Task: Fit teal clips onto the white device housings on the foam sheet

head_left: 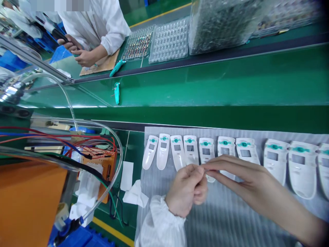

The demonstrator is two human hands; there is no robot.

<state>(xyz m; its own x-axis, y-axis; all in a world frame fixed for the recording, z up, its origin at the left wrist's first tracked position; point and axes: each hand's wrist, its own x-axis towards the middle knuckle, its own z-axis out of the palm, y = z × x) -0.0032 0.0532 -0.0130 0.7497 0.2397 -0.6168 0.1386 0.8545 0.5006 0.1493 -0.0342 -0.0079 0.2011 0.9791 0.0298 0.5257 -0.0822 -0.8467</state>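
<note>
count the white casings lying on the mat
10 white casings, in one row along the far edge of the mat: four at the left, three partly behind the right hand, three at the right, the last cut by the picture's edge. More may lie beyond.

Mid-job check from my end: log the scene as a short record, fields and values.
Hands: left hand and right hand meet at the fingertips; anything pinched there can't be made out
Nearest things: row of white casings, partly behind the hands
Casing count: ten in view, last cut off by right edge
Surface: pale sheet under the casings
Left side: wires, clear tubing
Across: co-worker's hands holding a dark object
</note>
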